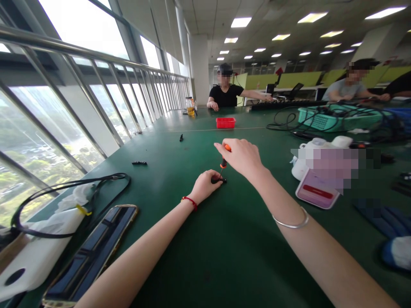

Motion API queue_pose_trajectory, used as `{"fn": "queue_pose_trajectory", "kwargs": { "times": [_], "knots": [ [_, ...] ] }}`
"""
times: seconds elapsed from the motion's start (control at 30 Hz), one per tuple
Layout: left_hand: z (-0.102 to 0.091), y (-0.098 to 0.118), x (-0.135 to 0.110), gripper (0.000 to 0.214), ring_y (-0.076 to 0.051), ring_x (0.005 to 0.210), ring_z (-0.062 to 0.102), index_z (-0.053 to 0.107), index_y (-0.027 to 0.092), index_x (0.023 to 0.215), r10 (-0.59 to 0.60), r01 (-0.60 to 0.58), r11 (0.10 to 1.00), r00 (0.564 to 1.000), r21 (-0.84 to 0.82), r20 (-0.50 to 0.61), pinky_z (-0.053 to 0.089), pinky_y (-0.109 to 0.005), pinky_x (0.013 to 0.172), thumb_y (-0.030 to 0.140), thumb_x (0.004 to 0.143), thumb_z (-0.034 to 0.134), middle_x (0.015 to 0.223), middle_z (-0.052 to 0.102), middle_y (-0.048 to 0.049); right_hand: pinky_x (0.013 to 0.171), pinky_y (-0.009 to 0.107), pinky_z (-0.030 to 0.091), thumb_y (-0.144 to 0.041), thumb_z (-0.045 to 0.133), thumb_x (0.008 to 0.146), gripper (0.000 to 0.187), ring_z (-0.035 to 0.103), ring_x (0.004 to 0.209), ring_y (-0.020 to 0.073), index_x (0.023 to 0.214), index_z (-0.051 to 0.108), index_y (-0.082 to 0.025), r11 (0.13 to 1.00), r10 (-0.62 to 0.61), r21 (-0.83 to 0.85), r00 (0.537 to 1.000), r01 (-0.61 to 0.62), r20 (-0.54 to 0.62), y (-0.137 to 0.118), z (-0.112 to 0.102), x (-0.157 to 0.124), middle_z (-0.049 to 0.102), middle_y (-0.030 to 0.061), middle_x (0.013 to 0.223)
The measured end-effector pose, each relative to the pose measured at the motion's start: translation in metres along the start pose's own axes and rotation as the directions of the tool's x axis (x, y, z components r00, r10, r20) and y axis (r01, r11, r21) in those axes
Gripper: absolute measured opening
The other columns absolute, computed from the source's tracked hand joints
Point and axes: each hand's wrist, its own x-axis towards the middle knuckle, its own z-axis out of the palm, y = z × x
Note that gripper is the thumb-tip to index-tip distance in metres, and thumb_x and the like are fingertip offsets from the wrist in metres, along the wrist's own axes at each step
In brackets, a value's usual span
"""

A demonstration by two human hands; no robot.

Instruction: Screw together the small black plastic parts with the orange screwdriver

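My right hand is closed around the handle of an orange and black screwdriver. The screwdriver stands nearly upright, its shaft pointing down at a small black part on the green table. With closed fingers, my left hand holds that black part against the tabletop. Whether the tip sits in a screw is too small to tell. Further off to the left lie two more small black pieces, a flat one and a smaller one.
A red basket stands ahead on the green table. At right are a propped phone, a white bottle and a teal basket of cables. A dark phone and a white power strip lie left. A co-worker sits opposite.
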Motion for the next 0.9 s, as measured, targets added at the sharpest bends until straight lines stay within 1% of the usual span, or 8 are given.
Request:
{"fn": "queue_pose_trajectory", "kwargs": {
  "times": [0.1, 0.17, 0.3, 0.37, 0.5, 0.7, 0.8, 0.9],
  "knots": [
    [0.000, -0.001, 0.000, 0.007, -0.016, 0.076, 0.060, 0.061, 0.016, 0.077, 0.002, -0.002, 1.000, 1.000, 0.003, 0.009, 0.048, -0.028, 0.071, 0.020, 0.071, 0.060, 0.082, 0.065, -0.0030, 0.052, 0.025, 0.029, -0.037, 0.041, 0.084, 0.020, 0.056, 0.064, 0.0182, 0.089, 0.054, -0.023, 1.000, -0.006, 0.009, 1.000, 0.007, -0.017, 0.001, 0.001, 0.003, 0.064, 0.0036, 0.074],
    [-0.001, -0.001, 0.001, 0.007, -0.015, 0.076, 0.060, 0.061, 0.016, 0.078, 0.002, -0.002, 1.000, 1.000, 0.005, 0.013, 0.048, -0.028, 0.071, 0.020, 0.072, 0.060, 0.082, 0.065, -0.0030, 0.051, 0.025, 0.028, -0.035, 0.048, 0.079, 0.020, 0.055, 0.061, 0.0177, 0.095, 0.051, -0.023, 1.000, -0.006, 0.024, 1.000, 0.006, -0.012, 0.003, 0.000, 0.005, 0.064, 0.0020, 0.074],
    [-0.001, -0.002, 0.002, 0.008, -0.016, 0.076, 0.060, 0.061, 0.016, 0.078, -0.004, 0.004, 1.000, 1.000, 0.002, 0.019, 0.049, -0.028, 0.071, 0.021, 0.072, 0.061, 0.083, 0.065, -0.0035, 0.049, 0.025, 0.026, -0.049, 0.037, 0.085, 0.030, 0.052, 0.056, 0.0169, 0.078, 0.051, -0.023, 0.999, 0.000, 0.045, 0.999, -0.002, 0.035, 0.009, 0.000, 0.007, 0.060, 0.0011, 0.066],
    [-0.002, -0.001, 0.002, 0.008, -0.016, 0.077, 0.060, 0.061, 0.016, 0.078, -0.008, 0.008, 1.000, 1.000, -0.001, 0.025, 0.049, -0.028, 0.072, 0.021, 0.072, 0.061, 0.084, 0.065, -0.0037, 0.049, 0.025, 0.026, -0.046, 0.033, 0.087, 0.033, 0.052, 0.057, 0.0166, 0.072, 0.051, -0.023, 0.999, 0.001, 0.045, 1.000, -0.002, 0.021, 0.013, 0.000, 0.007, 0.060, 0.0005, 0.064],
    [-0.002, -0.001, 0.003, 0.008, -0.017, 0.077, 0.060, 0.061, 0.016, 0.078, -0.027, 0.027, 1.000, 0.999, 0.013, 0.028, 0.049, -0.029, 0.071, 0.020, 0.071, 0.060, 0.083, 0.065, -0.0037, 0.050, 0.024, 0.025, -0.036, 0.044, 0.080, 0.014, 0.050, 0.056, 0.0152, 0.080, 0.053, -0.025, 0.999, -0.003, 0.044, 1.000, 0.003, 0.005, 0.014, 0.001, 0.007, 0.060, -0.0016, 0.066],
    [-0.001, -0.003, 0.004, 0.008, -0.017, 0.078, 0.059, 0.060, 0.017, 0.078, -0.023, 0.023, 1.000, 0.999, -0.003, 0.029, 0.048, -0.029, 0.073, 0.019, 0.070, 0.061, 0.083, 0.064, -0.0035, 0.051, 0.025, 0.027, -0.047, 0.039, 0.084, 0.031, 0.052, 0.057, 0.0154, 0.073, 0.057, -0.024, 0.998, -0.028, 0.049, 0.999, 0.026, 0.028, 0.011, 0.002, 0.005, 0.060, 0.0007, 0.063],
    [0.000, -0.003, 0.004, 0.008, -0.017, 0.077, 0.059, 0.060, 0.017, 0.078, -0.023, 0.023, 1.000, 0.999, -0.002, 0.033, 0.048, -0.029, 0.073, 0.019, 0.070, 0.061, 0.083, 0.064, -0.0033, 0.050, 0.024, 0.027, -0.037, 0.050, 0.078, 0.017, 0.052, 0.058, 0.0148, 0.088, 0.058, -0.026, 0.998, -0.047, 0.052, 0.999, 0.046, 0.019, 0.011, 0.001, 0.004, 0.063, -0.0002, 0.071],
    [0.000, -0.003, 0.005, 0.007, -0.016, 0.077, 0.058, 0.061, 0.017, 0.077, -0.018, 0.018, 1.000, 0.999, 0.004, 0.034, 0.048, -0.029, 0.072, 0.018, 0.070, 0.060, 0.083, 0.063, -0.0031, 0.050, 0.024, 0.027, -0.040, 0.053, 0.075, 0.024, 0.051, 0.055, 0.0148, 0.094, 0.055, -0.025, 0.998, -0.030, 0.057, 0.999, 0.029, 0.013, 0.010, -0.001, 0.003, 0.062, -0.0001, 0.072]
  ]
}}
